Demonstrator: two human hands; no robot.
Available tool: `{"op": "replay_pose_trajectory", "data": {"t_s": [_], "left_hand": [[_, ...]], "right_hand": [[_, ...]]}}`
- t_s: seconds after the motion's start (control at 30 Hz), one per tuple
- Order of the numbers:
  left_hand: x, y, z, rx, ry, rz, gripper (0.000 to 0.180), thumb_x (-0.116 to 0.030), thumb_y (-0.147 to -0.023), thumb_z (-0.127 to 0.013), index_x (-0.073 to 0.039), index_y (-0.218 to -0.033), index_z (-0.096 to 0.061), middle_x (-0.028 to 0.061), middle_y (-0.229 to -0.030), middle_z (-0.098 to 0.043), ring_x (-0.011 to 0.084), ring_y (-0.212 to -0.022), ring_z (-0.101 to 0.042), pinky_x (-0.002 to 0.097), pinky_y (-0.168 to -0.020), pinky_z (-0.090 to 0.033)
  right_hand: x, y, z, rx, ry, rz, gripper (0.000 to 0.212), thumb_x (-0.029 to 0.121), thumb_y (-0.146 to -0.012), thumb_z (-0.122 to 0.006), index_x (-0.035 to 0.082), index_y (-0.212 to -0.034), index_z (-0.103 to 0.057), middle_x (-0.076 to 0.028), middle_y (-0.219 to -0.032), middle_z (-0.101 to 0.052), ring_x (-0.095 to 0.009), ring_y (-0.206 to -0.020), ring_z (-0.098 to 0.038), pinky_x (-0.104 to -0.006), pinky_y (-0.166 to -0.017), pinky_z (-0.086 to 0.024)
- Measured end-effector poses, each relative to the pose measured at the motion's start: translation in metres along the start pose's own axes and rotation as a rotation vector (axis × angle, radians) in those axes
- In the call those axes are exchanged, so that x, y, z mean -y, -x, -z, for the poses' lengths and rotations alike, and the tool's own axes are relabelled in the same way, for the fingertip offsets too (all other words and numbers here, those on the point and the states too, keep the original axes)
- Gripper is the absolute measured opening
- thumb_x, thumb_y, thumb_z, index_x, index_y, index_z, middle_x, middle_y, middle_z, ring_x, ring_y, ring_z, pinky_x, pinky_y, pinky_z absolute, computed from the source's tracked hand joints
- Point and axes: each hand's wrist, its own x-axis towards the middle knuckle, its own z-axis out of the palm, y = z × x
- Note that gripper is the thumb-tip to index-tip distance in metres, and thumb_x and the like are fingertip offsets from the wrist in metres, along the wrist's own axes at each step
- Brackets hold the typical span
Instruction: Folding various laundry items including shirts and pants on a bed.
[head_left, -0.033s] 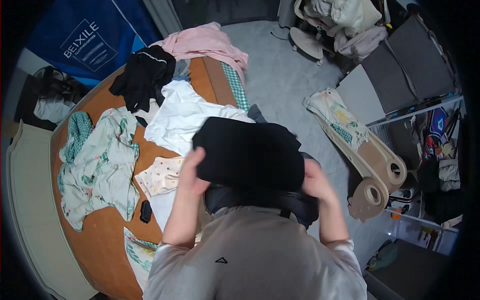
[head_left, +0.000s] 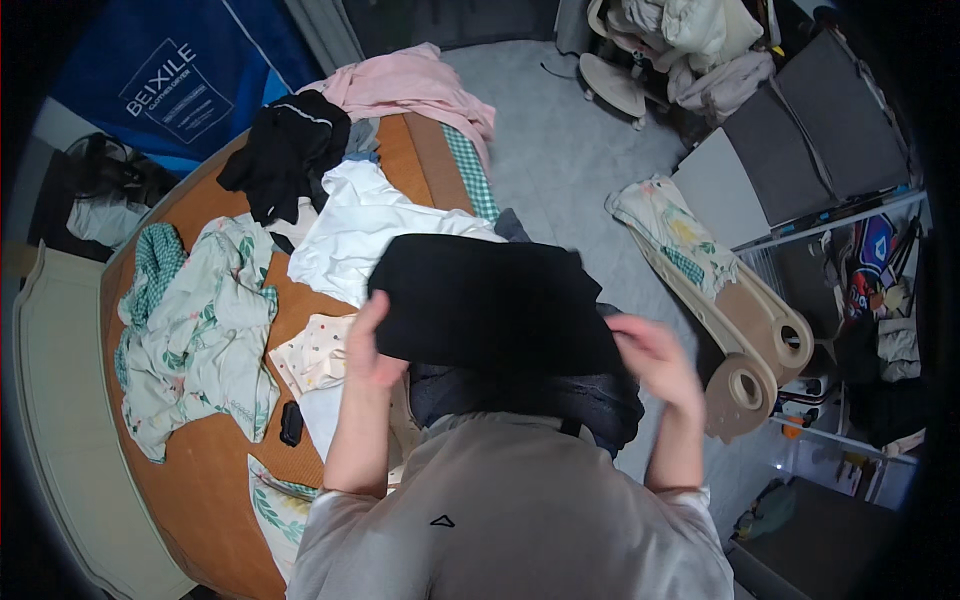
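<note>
A black garment (head_left: 490,305), folded into a rough rectangle, is held up in front of my body; its exact kind cannot be made out. My left hand (head_left: 372,345) grips its left edge, thumb up along the side. At the lower right corner, my right hand (head_left: 655,355) pinches the cloth, slightly blurred. Behind the garment a white shirt-like piece (head_left: 360,225) is spread on the orange-brown bed mat (head_left: 210,500). Left of my left hand lies cream dotted cloth (head_left: 318,350), with a small black object (head_left: 291,424) beside it.
White leaf-print clothing (head_left: 205,335) covers the bed's left side. Black clothes (head_left: 290,150) and a pink cloth (head_left: 415,90) lie at the far end. A beige plastic stand (head_left: 745,385) with printed cloth (head_left: 680,225) is on the grey floor, near a metal rack (head_left: 830,235) at right.
The black garment has shifted slightly left and tilted, its right end lower. My left hand has moved a little left with it; my right hand has moved outward to the right.
</note>
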Motion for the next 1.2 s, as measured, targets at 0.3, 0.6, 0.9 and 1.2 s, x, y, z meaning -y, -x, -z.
{"op": "replay_pose_trajectory", "data": {"t_s": [0.3, 0.6, 0.9, 1.2], "left_hand": [[0.036, 0.01, -0.08, 0.548, -0.426, 0.306, 0.082, 0.002, -0.069, -0.063, 0.0, -0.145, -0.032, 0.0118, -0.139, -0.048, 0.0198, -0.131, -0.042, 0.0315, -0.108, -0.034], [0.089, -0.001, -0.122, 1.195, -1.071, 0.842, 0.1, -0.044, -0.084, -0.071, 0.025, -0.134, -0.019, 0.0317, -0.113, -0.053, 0.03, -0.108, -0.054, 0.0342, -0.091, -0.044], [0.112, 0.01, -0.122, 1.241, -1.346, 0.447, 0.104, -0.051, -0.082, -0.068, 0.025, -0.133, -0.02, 0.0319, -0.101, -0.056, 0.0321, -0.094, -0.06, 0.0365, -0.078, -0.047], [0.11, 0.004, -0.124, 1.413, -1.177, 0.543, 0.105, -0.051, -0.082, -0.07, 0.024, -0.136, -0.019, 0.0368, -0.116, -0.051, 0.0368, -0.109, -0.055, 0.0363, -0.092, -0.044]], "right_hand": [[0.05, -0.005, -0.004, 0.165, 0.503, 0.344, 0.031, 0.01, -0.089, -0.062, 0.002, -0.119, -0.064, -0.015, -0.106, -0.061, -0.022, -0.096, -0.06, -0.0315, -0.081, -0.047], [-0.008, -0.032, -0.072, 0.152, -0.561, -0.262, 0.035, 0.013, -0.095, -0.052, -0.003, -0.127, -0.053, -0.015, -0.116, -0.06, -0.025, -0.11, -0.058, -0.0329, -0.099, -0.045], [-0.012, -0.044, -0.069, 0.138, -0.695, -0.309, 0.034, 0.011, -0.095, -0.053, -0.002, -0.126, -0.054, -0.014, -0.118, -0.06, -0.024, -0.11, -0.059, -0.0329, -0.098, -0.047], [-0.015, -0.046, -0.061, 0.097, -0.832, -0.349, 0.033, 0.01, -0.094, -0.054, -0.001, -0.125, -0.055, -0.013, -0.12, -0.06, -0.023, -0.11, -0.059, -0.0328, -0.096, -0.048]]}}
